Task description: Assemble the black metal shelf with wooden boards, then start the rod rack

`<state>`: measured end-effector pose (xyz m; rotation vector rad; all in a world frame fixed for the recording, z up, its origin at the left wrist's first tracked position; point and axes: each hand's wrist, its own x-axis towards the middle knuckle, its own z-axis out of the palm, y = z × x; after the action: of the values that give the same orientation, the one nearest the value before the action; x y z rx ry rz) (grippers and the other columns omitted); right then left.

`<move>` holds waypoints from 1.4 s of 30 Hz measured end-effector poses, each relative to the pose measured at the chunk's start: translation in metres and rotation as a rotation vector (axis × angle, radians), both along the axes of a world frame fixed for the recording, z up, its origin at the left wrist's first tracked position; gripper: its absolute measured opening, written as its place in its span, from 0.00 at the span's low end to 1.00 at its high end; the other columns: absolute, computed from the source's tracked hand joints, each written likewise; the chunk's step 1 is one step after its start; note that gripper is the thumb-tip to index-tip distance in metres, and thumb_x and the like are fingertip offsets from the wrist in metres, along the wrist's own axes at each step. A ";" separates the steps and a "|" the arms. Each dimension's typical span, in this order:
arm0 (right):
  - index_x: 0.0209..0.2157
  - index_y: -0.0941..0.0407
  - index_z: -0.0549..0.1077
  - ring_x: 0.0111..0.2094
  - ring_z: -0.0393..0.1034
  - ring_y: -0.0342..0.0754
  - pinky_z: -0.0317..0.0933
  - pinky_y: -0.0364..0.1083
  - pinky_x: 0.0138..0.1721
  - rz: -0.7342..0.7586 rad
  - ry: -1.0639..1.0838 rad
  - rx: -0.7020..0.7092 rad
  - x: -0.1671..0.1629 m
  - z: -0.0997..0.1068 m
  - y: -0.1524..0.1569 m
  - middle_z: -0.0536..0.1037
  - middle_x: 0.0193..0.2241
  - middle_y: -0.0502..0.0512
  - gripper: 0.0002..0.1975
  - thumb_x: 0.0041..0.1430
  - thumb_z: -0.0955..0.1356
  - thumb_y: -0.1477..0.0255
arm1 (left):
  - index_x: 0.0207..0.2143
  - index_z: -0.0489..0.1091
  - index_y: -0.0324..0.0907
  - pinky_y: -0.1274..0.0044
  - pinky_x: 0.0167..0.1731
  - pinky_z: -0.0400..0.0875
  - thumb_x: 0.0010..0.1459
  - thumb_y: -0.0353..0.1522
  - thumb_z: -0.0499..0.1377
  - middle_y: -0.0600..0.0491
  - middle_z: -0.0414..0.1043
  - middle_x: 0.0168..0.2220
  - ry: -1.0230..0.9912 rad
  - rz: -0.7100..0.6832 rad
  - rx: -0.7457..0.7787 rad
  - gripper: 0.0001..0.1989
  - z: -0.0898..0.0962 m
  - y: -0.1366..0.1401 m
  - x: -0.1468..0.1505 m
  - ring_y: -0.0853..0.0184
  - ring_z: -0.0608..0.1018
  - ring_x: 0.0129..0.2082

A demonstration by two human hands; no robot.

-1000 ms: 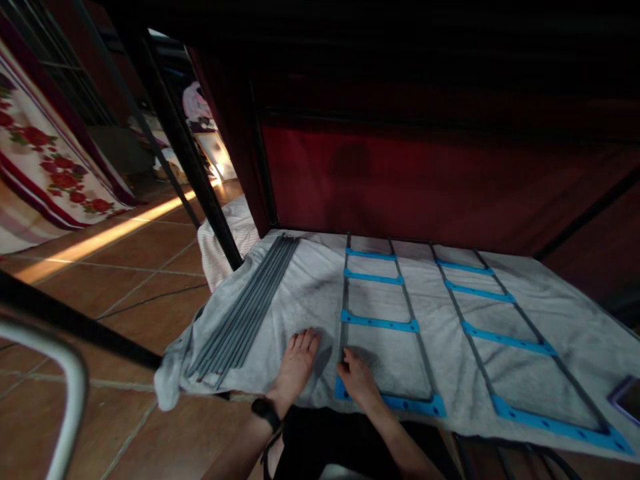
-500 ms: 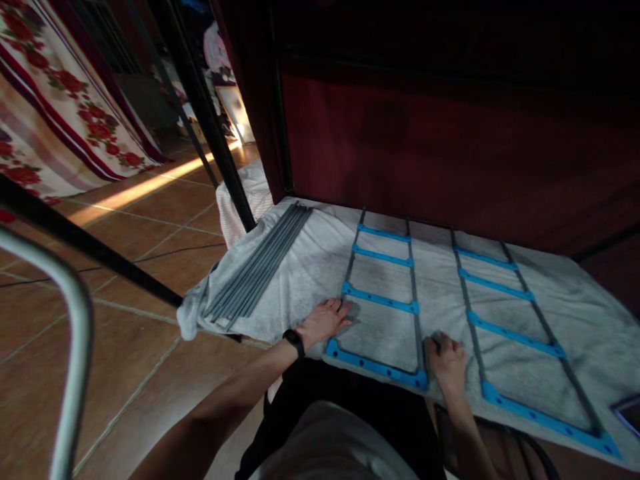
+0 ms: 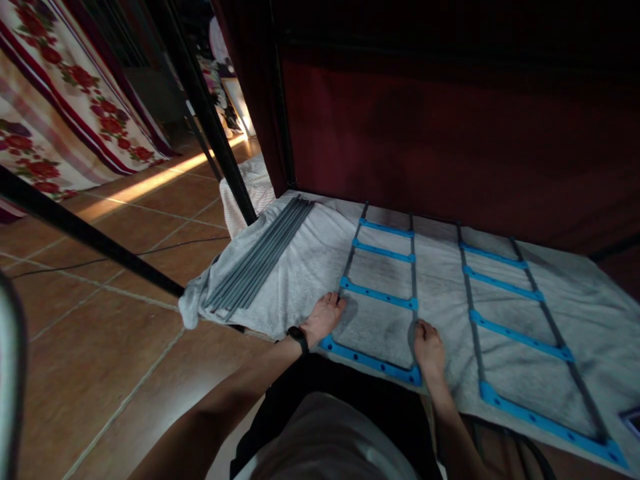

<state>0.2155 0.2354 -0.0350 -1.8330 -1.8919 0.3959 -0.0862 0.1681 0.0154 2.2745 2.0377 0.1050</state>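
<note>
A ladder-like frame of grey rods and blue crosspieces (image 3: 379, 292) lies flat on a grey cloth (image 3: 295, 280) in front of me. My left hand (image 3: 324, 319), with a dark band at the wrist, has its fingers curled round the frame's left rod, just above the nearest crosspiece. On the opposite side, my right hand (image 3: 429, 348) is closed about the right rod near its lower end. The parts of the rods under my fingers are hidden. To the right lies a second similar frame (image 3: 523, 339), untouched.
A bundle of loose grey rods (image 3: 263, 257) lies at the cloth's left end. Dark red panel (image 3: 425, 140) rises behind the cloth. Black metal bars (image 3: 100, 230) run along the left, above the tiled floor (image 3: 100, 360). Part of a phone-like object (image 3: 633, 420) shows at the right edge.
My right hand has moved left and up onto the frame's right rod. My left hand has drawn its fingers in around the left rod. The near end of the frame has shifted slightly left.
</note>
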 end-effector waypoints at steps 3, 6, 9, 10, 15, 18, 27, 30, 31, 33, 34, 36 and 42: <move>0.51 0.64 0.73 0.44 0.71 0.57 0.62 0.51 0.45 -0.035 0.053 -0.016 -0.005 0.001 0.001 0.76 0.43 0.69 0.28 0.61 0.58 0.58 | 0.52 0.66 0.38 0.66 0.50 0.67 0.62 0.23 0.48 0.41 0.68 0.50 -0.001 0.025 0.016 0.18 -0.002 -0.001 0.000 0.58 0.71 0.49; 0.51 0.64 0.72 0.43 0.71 0.57 0.63 0.52 0.45 -0.029 0.099 0.023 -0.009 0.002 0.002 0.76 0.42 0.69 0.29 0.61 0.58 0.58 | 0.52 0.67 0.38 0.66 0.49 0.68 0.61 0.22 0.48 0.41 0.69 0.49 -0.004 0.050 0.024 0.18 -0.003 -0.005 -0.003 0.57 0.71 0.49; 0.50 0.64 0.72 0.43 0.71 0.57 0.63 0.52 0.45 0.012 0.137 0.050 -0.012 0.000 0.004 0.76 0.41 0.68 0.27 0.61 0.57 0.58 | 0.51 0.68 0.39 0.66 0.48 0.69 0.61 0.23 0.48 0.42 0.69 0.48 -0.011 0.074 0.008 0.18 -0.004 -0.009 -0.006 0.57 0.71 0.49; 0.49 0.63 0.72 0.43 0.71 0.57 0.63 0.52 0.45 0.026 0.150 0.055 -0.013 0.000 0.005 0.76 0.41 0.68 0.27 0.61 0.57 0.59 | 0.51 0.68 0.39 0.67 0.49 0.69 0.61 0.24 0.48 0.42 0.69 0.48 -0.017 0.079 0.005 0.18 -0.004 -0.011 -0.007 0.57 0.71 0.49; 0.49 0.63 0.72 0.44 0.71 0.57 0.64 0.53 0.47 0.044 0.171 0.057 -0.017 -0.005 0.006 0.76 0.41 0.67 0.25 0.60 0.57 0.61 | 0.50 0.68 0.40 0.68 0.49 0.69 0.61 0.24 0.47 0.43 0.69 0.48 -0.062 0.113 -0.007 0.18 -0.003 -0.014 -0.009 0.59 0.71 0.49; 0.49 0.63 0.71 0.45 0.72 0.58 0.64 0.53 0.49 0.040 0.191 0.054 -0.018 -0.009 0.007 0.76 0.42 0.68 0.25 0.60 0.58 0.61 | 0.51 0.68 0.40 0.68 0.50 0.69 0.61 0.24 0.47 0.44 0.69 0.48 -0.076 0.132 -0.020 0.18 -0.002 -0.013 -0.010 0.59 0.71 0.50; 0.47 0.58 0.72 0.46 0.72 0.57 0.64 0.54 0.51 0.044 0.250 0.110 -0.021 -0.020 0.003 0.76 0.43 0.65 0.23 0.61 0.58 0.58 | 0.54 0.68 0.40 0.68 0.53 0.68 0.62 0.25 0.46 0.45 0.69 0.49 -0.097 0.167 -0.022 0.20 -0.007 -0.014 -0.015 0.59 0.72 0.51; 0.46 0.58 0.73 0.46 0.72 0.57 0.65 0.54 0.50 0.041 0.266 0.134 -0.021 -0.023 0.003 0.76 0.43 0.65 0.23 0.61 0.58 0.58 | 0.53 0.68 0.42 0.69 0.53 0.69 0.62 0.25 0.46 0.46 0.69 0.49 -0.106 0.166 0.004 0.20 -0.010 -0.015 -0.016 0.61 0.72 0.51; 0.46 0.59 0.72 0.47 0.72 0.58 0.65 0.54 0.50 0.043 0.267 0.144 -0.020 -0.023 0.003 0.76 0.43 0.65 0.23 0.61 0.58 0.58 | 0.53 0.68 0.42 0.70 0.52 0.69 0.62 0.25 0.47 0.46 0.69 0.49 -0.105 0.162 0.014 0.20 -0.011 -0.014 -0.016 0.61 0.72 0.51; 0.47 0.59 0.72 0.47 0.72 0.58 0.65 0.55 0.50 0.045 0.257 0.158 -0.021 -0.021 0.006 0.76 0.44 0.65 0.23 0.62 0.58 0.59 | 0.53 0.68 0.43 0.70 0.51 0.70 0.62 0.25 0.46 0.46 0.69 0.48 -0.099 0.156 0.033 0.20 -0.011 -0.012 -0.017 0.61 0.73 0.50; 0.47 0.59 0.72 0.47 0.73 0.58 0.65 0.55 0.50 0.046 0.248 0.158 -0.021 -0.020 0.007 0.76 0.44 0.65 0.23 0.62 0.58 0.59 | 0.53 0.68 0.43 0.69 0.50 0.71 0.62 0.25 0.46 0.46 0.69 0.48 -0.096 0.155 0.041 0.20 -0.011 -0.010 -0.017 0.61 0.73 0.50; 0.47 0.60 0.73 0.46 0.73 0.58 0.66 0.55 0.49 0.052 0.230 0.151 -0.022 -0.017 0.010 0.76 0.43 0.66 0.23 0.63 0.57 0.60 | 0.54 0.67 0.43 0.69 0.50 0.71 0.62 0.24 0.46 0.47 0.70 0.48 -0.094 0.155 0.054 0.20 -0.010 -0.006 -0.017 0.61 0.73 0.49; 0.46 0.63 0.73 0.45 0.73 0.58 0.66 0.55 0.48 0.068 0.220 0.153 -0.023 -0.018 0.015 0.76 0.42 0.67 0.24 0.64 0.56 0.61 | 0.53 0.69 0.42 0.69 0.50 0.71 0.62 0.24 0.47 0.45 0.71 0.48 -0.088 0.169 0.024 0.20 -0.010 0.000 -0.016 0.60 0.75 0.50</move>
<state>0.1922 0.2505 -0.0535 -1.5625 -1.7846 0.4436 -0.1020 0.1678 0.0057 2.0675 2.1901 0.2378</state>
